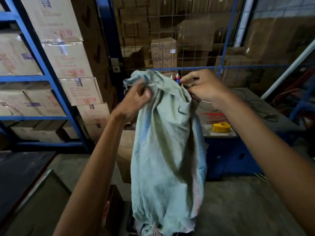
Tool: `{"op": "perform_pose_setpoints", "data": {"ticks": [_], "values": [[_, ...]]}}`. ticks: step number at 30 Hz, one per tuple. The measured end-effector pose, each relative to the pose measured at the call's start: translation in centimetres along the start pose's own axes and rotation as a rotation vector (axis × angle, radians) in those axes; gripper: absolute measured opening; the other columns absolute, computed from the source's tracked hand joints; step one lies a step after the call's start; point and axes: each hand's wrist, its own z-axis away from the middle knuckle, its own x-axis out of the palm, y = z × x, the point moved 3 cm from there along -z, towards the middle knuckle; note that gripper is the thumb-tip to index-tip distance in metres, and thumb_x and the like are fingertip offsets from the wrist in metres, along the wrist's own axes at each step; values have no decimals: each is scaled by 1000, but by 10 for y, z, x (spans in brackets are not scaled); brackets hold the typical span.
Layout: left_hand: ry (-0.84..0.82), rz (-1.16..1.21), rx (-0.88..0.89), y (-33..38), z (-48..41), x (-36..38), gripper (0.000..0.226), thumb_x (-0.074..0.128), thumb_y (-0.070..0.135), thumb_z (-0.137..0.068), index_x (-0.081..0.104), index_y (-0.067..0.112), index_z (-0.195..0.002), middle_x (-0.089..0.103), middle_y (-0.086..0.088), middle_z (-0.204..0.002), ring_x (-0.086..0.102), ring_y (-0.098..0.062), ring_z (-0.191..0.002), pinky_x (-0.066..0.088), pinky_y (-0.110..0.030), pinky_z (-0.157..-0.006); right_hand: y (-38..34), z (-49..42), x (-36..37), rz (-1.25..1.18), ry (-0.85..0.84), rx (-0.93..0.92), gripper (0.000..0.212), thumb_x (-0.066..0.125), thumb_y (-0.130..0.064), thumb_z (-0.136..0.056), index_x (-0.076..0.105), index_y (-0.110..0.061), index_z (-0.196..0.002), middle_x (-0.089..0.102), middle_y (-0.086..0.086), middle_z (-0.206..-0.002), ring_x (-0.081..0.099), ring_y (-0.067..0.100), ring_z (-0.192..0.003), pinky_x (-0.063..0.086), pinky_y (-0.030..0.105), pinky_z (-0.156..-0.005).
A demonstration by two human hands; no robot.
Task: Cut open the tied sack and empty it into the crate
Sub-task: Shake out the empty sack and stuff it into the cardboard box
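A pale green woven sack (167, 150) with blue side stripes hangs upright in front of me, its bunched top at chest height and its lower end drooping near the floor. My left hand (136, 99) grips the crumpled fabric at the sack's top left. At the top right edge, my right hand (204, 86) pinches the fabric with its fingertips. The sack looks limp, and its bottom is gathered and frayed. A dark container edge (117, 206) shows beneath the sack; I cannot tell whether it is the crate. No cutting tool is visible.
Blue steel racking (51, 79) with stacked cardboard boxes (68, 60) fills the left. A wire-mesh partition (187, 48) stands behind. To the right, a blue work table (230, 150) carries a yellow tape dispenser (220, 127) and cables. An open carton (126, 150) stands behind the sack.
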Motion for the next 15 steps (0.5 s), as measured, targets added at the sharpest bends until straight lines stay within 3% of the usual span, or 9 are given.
{"op": "perform_pose_setpoints", "data": {"ticks": [2, 3, 4, 6, 7, 9, 11, 13, 15], "values": [[-175, -76, -47, -7, 2, 9, 139, 92, 56, -58, 8, 18, -162, 40, 2, -157, 43, 5, -138, 41, -28, -116, 0, -3, 7, -108, 31, 20, 23, 81, -16, -70, 75, -20, -91, 75, 5, -98, 70, 20, -98, 57, 41, -90], [-213, -101, -34, -9, 1, 16, 149, 97, 50, -53, 1, 23, -163, 33, 1, -164, 36, -8, -148, 37, -39, -121, 1, -2, 11, -171, 26, 26, 24, 82, -16, -70, 75, -19, -92, 75, 6, -97, 71, 20, -96, 59, 41, -88], [-205, -95, -7, -10, 0, 22, 142, 99, 37, -57, 5, 23, -162, 38, -2, -161, 41, -15, -147, 38, -43, -120, 3, 0, 14, -227, 9, 23, 23, 81, -12, -73, 74, -17, -94, 75, 7, -97, 71, 20, -94, 59, 41, -88], [-81, -24, 21, -13, -4, 34, 108, 91, 7, -69, 24, 16, -153, 55, -5, -145, 57, -18, -131, 49, -42, -111, 8, 5, 20, -281, -43, -21, 25, 76, -2, -79, 71, -15, -99, 74, 6, -97, 71, 17, -94, 58, 39, -91], [5, 15, 34, -15, -4, 38, 94, 85, 1, -73, 33, 15, -150, 60, -8, -138, 62, -19, -125, 52, -44, -107, 11, 10, 19, -310, -72, -44, 30, 73, 2, -80, 70, -14, -105, 74, 5, -100, 71, 14, -96, 57, 36, -92], [132, 86, 57, -20, -2, 41, 73, 79, 9, -78, 47, 10, -144, 67, -9, -130, 67, -20, -118, 56, -43, -101, 23, 21, 10, -441, -156, -88, 44, 74, 2, -81, 63, -13, -121, 73, 7, -112, 69, 14, -106, 54, 34, -96], [195, 142, 44, -23, 0, 37, 63, 75, 13, -84, 51, 10, -142, 69, -7, -126, 70, -15, -112, 58, -35, -94, 49, 31, 0, -555, -197, -112, 72, 80, -8, -76, 48, -21, -140, 61, 8, -134, 60, 18, -123, 50, 39, -101], [215, 222, 5, -21, 1, 37, 57, 71, 6, -88, 50, 10, -141, 70, -4, -120, 73, -9, -102, 60, -28, -84, 84, 40, 7, -473, -262, -34, 114, 91, -21, -60, 22, -41, -149, 39, 6, -152, 42, 20, -137, 40, 45, -108], [166, 297, -35, -15, 1, 45, 64, 74, 14, -82, 49, 10, -141, 70, -7, -120, 74, -11, -100, 61, -29, -82, 103, 53, 37, -388, -353, 39, 143, 98, -27, -47, 2, -43, -152, 30, 1, -159, 32, 18, -144, 34, 46, -114]]}}
